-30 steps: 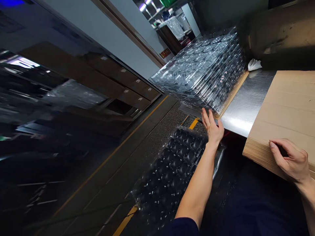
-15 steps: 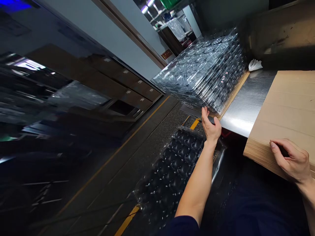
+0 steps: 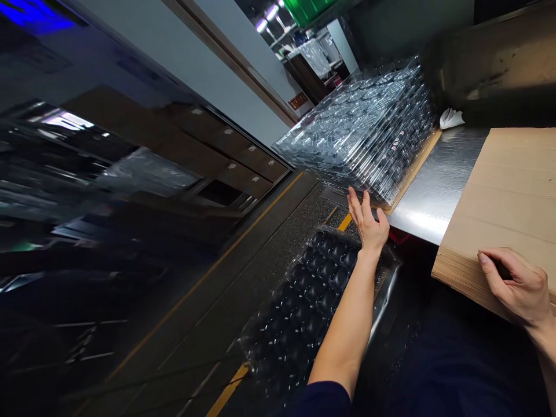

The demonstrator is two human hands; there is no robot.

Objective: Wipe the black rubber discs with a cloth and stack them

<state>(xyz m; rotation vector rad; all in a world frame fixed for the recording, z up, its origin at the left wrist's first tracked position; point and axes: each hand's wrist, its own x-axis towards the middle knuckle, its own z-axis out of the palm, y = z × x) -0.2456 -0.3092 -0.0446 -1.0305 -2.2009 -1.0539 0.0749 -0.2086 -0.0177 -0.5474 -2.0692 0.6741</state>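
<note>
My left hand (image 3: 368, 227) is open, its fingers spread and pointing up. It is at the near lower corner of a tall stack of clear plastic trays (image 3: 347, 121) with round cups; I cannot tell whether the fingertips touch it. My right hand (image 3: 516, 284) rests at the near edge of a thick pile of flat brown cardboard sheets (image 3: 516, 179). Its fingers curl in, with thumb and forefinger tips close together. The inside of that hand is dark, and anything in it is hidden.
The tray stack stands on a brown board on a metal table (image 3: 452, 171). A crumpled white wad (image 3: 452, 119) lies at the back. Below my left arm, more cupped plastic trays (image 3: 304, 295) are low by the floor. Yellow lines (image 3: 228, 388) mark the floor.
The left hand's fingers have spread apart, and the hand has shifted slightly left along the tray corner. The right hand has stayed on the cardboard. The view has shifted slightly.
</note>
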